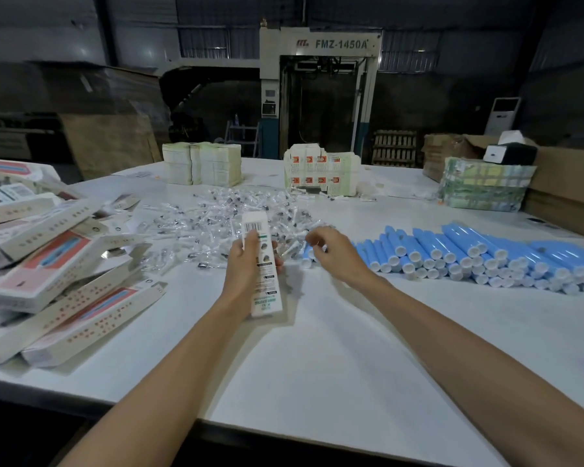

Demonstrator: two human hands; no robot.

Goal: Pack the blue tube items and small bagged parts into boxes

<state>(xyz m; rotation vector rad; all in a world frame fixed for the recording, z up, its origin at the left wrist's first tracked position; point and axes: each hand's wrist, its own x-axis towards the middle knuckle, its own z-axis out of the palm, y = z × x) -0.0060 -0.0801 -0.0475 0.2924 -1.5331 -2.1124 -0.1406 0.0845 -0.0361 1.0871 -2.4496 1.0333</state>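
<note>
Much of the small print on the long white cardboard box [263, 264] is too blurred to read; only a barcode near its far end and green lettering near its near end stand out. The left hand [246, 264] grips this box around its middle, holding it lengthwise above the white table [317, 365]. The right hand [331, 251] hovers with fingers loosely curled over the edge of the scattered heap of small clear plastic bags of parts [223, 217]; whether it pinches a bag cannot be told. To the right, the pile of light blue tubes with white caps [469, 254] lies stacked in rows, its far end cut off by the frame. On the left, a jumble of closed white and pink boxes [58, 271] runs out of view.
</note>
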